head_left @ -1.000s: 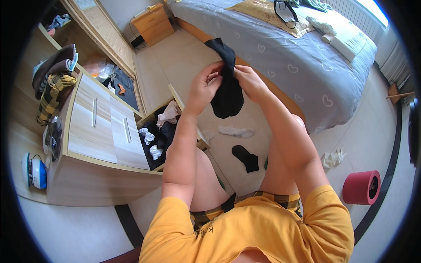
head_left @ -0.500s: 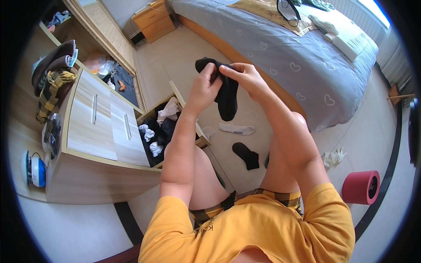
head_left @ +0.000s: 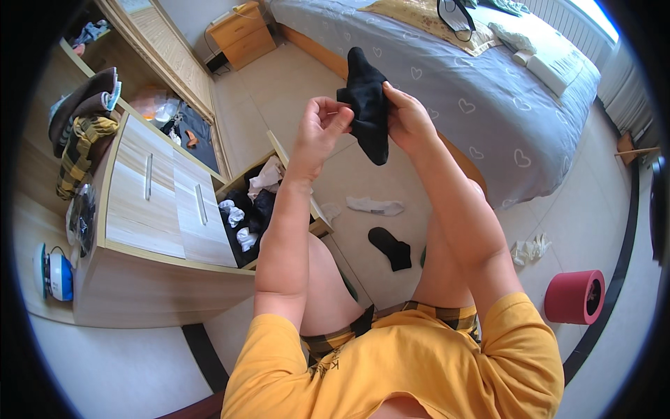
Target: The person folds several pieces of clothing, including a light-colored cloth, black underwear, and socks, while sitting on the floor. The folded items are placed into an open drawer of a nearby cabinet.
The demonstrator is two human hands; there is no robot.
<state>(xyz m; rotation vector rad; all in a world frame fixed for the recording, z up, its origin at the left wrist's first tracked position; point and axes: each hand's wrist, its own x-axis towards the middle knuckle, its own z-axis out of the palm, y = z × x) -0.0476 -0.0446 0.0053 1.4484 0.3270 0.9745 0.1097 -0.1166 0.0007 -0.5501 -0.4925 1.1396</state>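
Between my hands, in front of the bed, I hold up black socks (head_left: 368, 105); they overlap, so I cannot tell exactly how many there are. My left hand (head_left: 322, 133) pinches the left edge with thumb and fingers. On the other side my right hand (head_left: 410, 120) grips the right edge, its thumb on the near face and its fingers partly hidden. Below, on the floor, lie another black sock (head_left: 390, 248) and a white sock (head_left: 375, 205). To the left, an open drawer (head_left: 322, 226) holds a jumble of black, white and pale socks.
The drawer juts from a wooden cabinet (head_left: 150, 202) with folded clothes (head_left: 87, 133) on top. A bed with a grey heart-patterned cover (head_left: 481, 119) stands at the far right. A red bin (head_left: 574, 298) and crumpled white cloth (head_left: 530, 249) are on the floor to the right.
The black socks have gone up and slightly right, turning more upright and spread wider. My right hand has shifted from their top to their right edge, and my hands are farther apart.
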